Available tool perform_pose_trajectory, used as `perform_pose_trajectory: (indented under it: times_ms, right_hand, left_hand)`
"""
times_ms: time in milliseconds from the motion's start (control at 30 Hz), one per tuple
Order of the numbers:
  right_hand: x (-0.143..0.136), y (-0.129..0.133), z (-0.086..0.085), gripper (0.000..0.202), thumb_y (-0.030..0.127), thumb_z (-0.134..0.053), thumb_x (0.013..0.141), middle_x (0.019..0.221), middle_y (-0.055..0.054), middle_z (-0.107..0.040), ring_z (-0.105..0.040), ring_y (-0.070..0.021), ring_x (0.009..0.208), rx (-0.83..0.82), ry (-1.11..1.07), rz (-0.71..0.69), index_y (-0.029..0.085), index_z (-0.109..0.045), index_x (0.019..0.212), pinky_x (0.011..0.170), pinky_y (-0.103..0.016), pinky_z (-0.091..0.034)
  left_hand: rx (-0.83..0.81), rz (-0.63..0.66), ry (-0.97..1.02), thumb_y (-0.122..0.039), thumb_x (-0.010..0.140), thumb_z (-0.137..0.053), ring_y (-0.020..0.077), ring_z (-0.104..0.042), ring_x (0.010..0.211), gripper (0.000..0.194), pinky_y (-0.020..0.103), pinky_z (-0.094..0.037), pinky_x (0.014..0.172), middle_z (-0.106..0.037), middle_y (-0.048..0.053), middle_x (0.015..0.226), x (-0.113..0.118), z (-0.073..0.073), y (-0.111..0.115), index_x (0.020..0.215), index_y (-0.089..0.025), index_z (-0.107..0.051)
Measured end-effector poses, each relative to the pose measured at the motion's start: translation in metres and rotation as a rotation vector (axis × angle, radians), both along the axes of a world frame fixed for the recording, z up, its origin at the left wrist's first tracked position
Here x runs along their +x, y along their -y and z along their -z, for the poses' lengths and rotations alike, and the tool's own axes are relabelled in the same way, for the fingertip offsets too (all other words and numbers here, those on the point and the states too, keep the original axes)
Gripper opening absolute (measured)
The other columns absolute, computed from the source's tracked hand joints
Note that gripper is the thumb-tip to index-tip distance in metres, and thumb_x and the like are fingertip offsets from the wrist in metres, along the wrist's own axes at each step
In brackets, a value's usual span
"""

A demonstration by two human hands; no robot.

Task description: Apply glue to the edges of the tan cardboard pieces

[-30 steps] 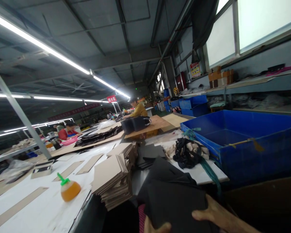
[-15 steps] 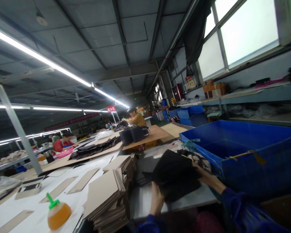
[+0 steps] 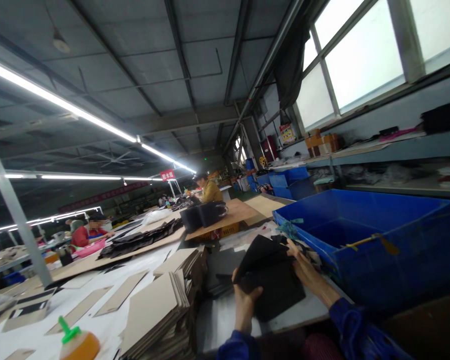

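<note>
While both hands (image 3: 243,301) hold them, black sheets (image 3: 280,290) have moved forward.

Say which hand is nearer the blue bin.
Right. The right hand holds the black sheets on the side toward the blue bin; the left hand holds the opposite side.

factory workshop, long worktable (image 3: 107,326), stacked panels (image 3: 153,305), overhead strip lights (image 3: 67,105), large blue bin (image 3: 378,270), person in yellow (image 3: 211,191)
</note>
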State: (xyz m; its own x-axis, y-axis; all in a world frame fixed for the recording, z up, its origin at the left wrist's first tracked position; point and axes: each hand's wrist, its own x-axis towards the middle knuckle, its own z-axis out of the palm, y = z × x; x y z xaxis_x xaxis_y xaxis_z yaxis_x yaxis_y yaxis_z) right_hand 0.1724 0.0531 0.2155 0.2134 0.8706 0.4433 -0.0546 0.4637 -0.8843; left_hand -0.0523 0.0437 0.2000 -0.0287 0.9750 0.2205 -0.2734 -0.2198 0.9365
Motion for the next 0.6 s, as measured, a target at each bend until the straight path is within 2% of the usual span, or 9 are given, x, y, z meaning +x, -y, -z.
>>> perform_pose_trajectory:
  times_ms: [67,200,333,400,467,533,600]
  right_hand:
    - [0.006,-0.002,-0.011,0.072,0.071,-0.039,0.087,0.145,-0.013,-0.048,-0.044,-0.0309,0.132,0.044,0.041,0.035,0.024,-0.046,0.141,0.111,-0.056,-0.03]
    - [0.013,0.004,-0.042,0.065,0.067,-0.056,0.081,0.144,-0.009,-0.051,-0.036,-0.0294,0.139,0.148,0.187,0.07,0.025,-0.058,0.131,0.118,-0.05,-0.019]
    - [0.005,0.013,-0.065,0.049,0.058,-0.065,0.078,0.134,-0.005,-0.061,-0.044,-0.0285,0.132,0.212,0.303,0.036,0.027,-0.069,0.116,0.117,-0.046,-0.022]
    - [0.0,0.009,-0.067,0.039,0.056,-0.071,0.073,0.122,-0.004,-0.068,-0.053,-0.0298,0.124,0.206,0.325,0.012,0.028,-0.075,0.1,0.114,-0.046,-0.028]
    - [-0.002,-0.001,-0.06,0.033,0.055,-0.074,0.068,0.109,-0.005,-0.073,-0.059,-0.0309,0.114,0.167,0.298,0.029,0.027,-0.077,0.085,0.111,-0.047,-0.034]
    - [0.001,-0.015,-0.047,0.04,0.061,-0.07,0.069,0.105,-0.007,-0.074,-0.063,-0.0319,0.108,0.106,0.212,0.091,0.026,-0.076,0.085,0.107,-0.05,-0.039]
    - [0.006,-0.027,-0.032,0.052,0.068,-0.061,0.071,0.11,-0.008,-0.072,-0.061,-0.0326,0.112,0.046,0.101,0.154,0.025,-0.073,0.098,0.106,-0.051,-0.039]
  left_hand:
    - [0.007,-0.002,0.006,-0.019,0.052,-0.081,0.0296,-0.055,0.119,0.093,0.039,-0.042,0.103,-0.059,0.013,0.124,-0.001,0.005,-0.004,0.134,-0.019,-0.038]
    - [0.025,0.023,0.013,-0.017,0.053,-0.08,0.0282,-0.059,0.113,0.091,0.039,-0.044,0.102,-0.061,0.013,0.12,-0.001,0.013,-0.011,0.133,-0.02,-0.037]
    - [0.007,0.005,-0.001,-0.012,0.05,-0.077,0.0255,-0.059,0.11,0.095,0.036,-0.045,0.099,-0.059,0.01,0.121,0.0,0.017,-0.016,0.134,-0.022,-0.033]
    - [-0.005,0.012,-0.019,-0.011,0.05,-0.076,0.0249,-0.059,0.108,0.096,0.036,-0.046,0.097,-0.059,0.009,0.12,0.0,0.018,-0.018,0.134,-0.024,-0.031]
    - [0.011,0.023,-0.041,-0.012,0.052,-0.074,0.0248,-0.059,0.108,0.093,0.036,-0.046,0.096,-0.058,0.009,0.12,0.0,0.019,-0.019,0.133,-0.024,-0.03]
    - [0.045,0.022,-0.058,-0.012,0.053,-0.072,0.0247,-0.057,0.111,0.091,0.036,-0.045,0.098,-0.057,0.01,0.122,-0.001,0.02,-0.019,0.133,-0.022,-0.03]
    - [0.057,0.025,-0.067,-0.013,0.054,-0.073,0.0248,-0.055,0.114,0.091,0.035,-0.043,0.101,-0.056,0.01,0.124,-0.001,0.019,-0.018,0.133,-0.022,-0.029]
